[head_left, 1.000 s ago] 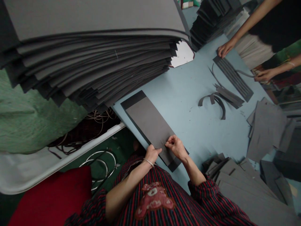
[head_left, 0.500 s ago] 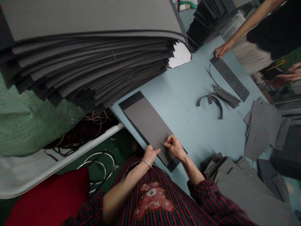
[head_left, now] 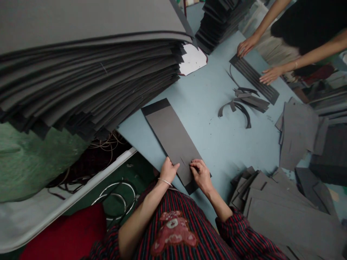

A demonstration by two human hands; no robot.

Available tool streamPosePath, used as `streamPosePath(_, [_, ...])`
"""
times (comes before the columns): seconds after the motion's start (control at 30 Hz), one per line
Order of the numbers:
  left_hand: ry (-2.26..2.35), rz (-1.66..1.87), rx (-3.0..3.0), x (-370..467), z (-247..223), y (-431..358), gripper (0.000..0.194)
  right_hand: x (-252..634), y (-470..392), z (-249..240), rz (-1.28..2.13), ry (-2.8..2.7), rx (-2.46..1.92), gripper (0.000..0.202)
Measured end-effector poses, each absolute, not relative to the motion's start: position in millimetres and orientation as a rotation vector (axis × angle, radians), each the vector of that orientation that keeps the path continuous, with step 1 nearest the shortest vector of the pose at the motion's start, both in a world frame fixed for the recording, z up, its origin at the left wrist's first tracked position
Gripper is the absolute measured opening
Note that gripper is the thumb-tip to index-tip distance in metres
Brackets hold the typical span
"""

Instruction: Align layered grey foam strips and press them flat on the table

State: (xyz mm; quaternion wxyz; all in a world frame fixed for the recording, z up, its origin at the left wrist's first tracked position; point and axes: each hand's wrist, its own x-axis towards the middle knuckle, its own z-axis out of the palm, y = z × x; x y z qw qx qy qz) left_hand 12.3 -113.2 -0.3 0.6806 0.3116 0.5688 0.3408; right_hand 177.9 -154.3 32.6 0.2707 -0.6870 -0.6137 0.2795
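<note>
A long grey felt-like panel (head_left: 176, 139) with dark end bands lies slantwise at the table's near edge. My left hand (head_left: 169, 171) is closed on its left edge, thumb on top and the other fingers mostly out of sight. Over the panel's lower right part, my right hand (head_left: 201, 176) has its thumb and fingertips pinched together; whatever they hold is too small to make out. Between the two hands, a thin dark line, perhaps a slit, shows on the grey surface.
A tall stack of grey sheets (head_left: 94, 72) looms at upper left. Loose grey strips (head_left: 251, 101) lie mid-table. Grey pieces are piled at right (head_left: 287, 213). Across the table, a co-worker's hands (head_left: 271, 75) rest on a slitted dark panel (head_left: 253, 80).
My right hand has shifted slightly over the panel, fingertips still pinched. The panel sits at a slightly steeper slant in view. The co-worker's second hand has come onto the slitted panel.
</note>
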Motion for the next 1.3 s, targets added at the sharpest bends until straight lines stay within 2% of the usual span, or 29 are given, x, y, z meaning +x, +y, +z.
streamPosePath(0.1, [1.714, 0.800, 1.164, 1.6, 16.7, -112.0, 0.053, 175.2, -158.1, 30.8, 0.732, -1.706, -1.815, 0.017])
streamPosePath(0.17, [1.794, 0.752, 1.631, -4.9, 23.2, -115.2, 0.049, 174.0, -160.1, 30.4, 0.711, -1.770, -1.794, 0.023])
streamPosePath(0.23, [1.552, 0.680, 2.006, -9.4, 21.4, -118.5, 0.043, 173.4, -162.1, 29.9, 0.693, -1.840, -1.793, 0.029])
streamPosePath(0.37, [1.092, 0.525, 2.368, -14.4, 4.9, -120.4, 0.049, 172.0, -165.5, 27.8, 0.643, -1.932, -1.840, 0.037])
streamPosePath(0.73, [0.973, 0.233, 2.486, -16.3, 8.2, -104.2, 0.056, 168.4, -166.9, 19.5, 0.626, -1.873, -1.895, 0.041])
streamPosePath(1.3, [0.920, 0.143, 2.479, -11.4, 5.0, -87.3, 0.062, 171.4, -173.5, 9.1, 0.552, -1.910, -1.850, 0.042])
